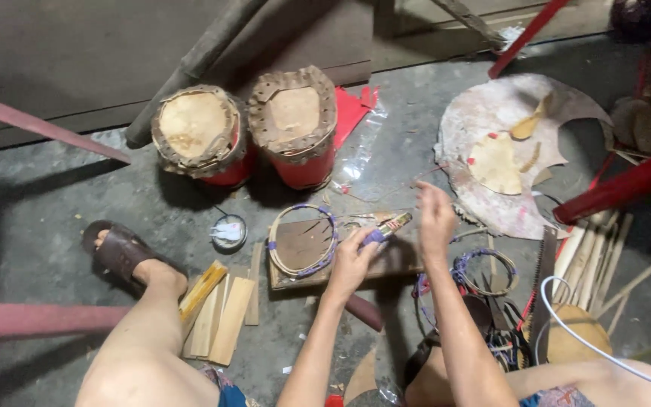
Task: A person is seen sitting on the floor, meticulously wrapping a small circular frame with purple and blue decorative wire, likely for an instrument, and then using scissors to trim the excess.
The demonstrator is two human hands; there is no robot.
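Workspace here is just a rough grey concrete floor (77,188), stained and littered with scraps, with a dark wall or board running along the top edge and red painted bars (32,124) cutting across on the left and right. The left hand (352,260) is clenched around a small tube-like tool with a purple end (386,227), held just over a wooden board (386,260) lying on the floor. The right hand (435,218) hangs just beside the tool's tip with fingers bunched together; can't tell if it's actually pinching anything. A cane ring wrapped with purple binding (303,241) sits on that board, right next to the left hand. Behind it stand two small red drums with raw hide tops (246,128), and off to the right there's a big sheet of hide with cut-outs (506,143). Flat wood slats (216,313) lie by the sandalled foot (122,252), plus a little round tin (229,231).
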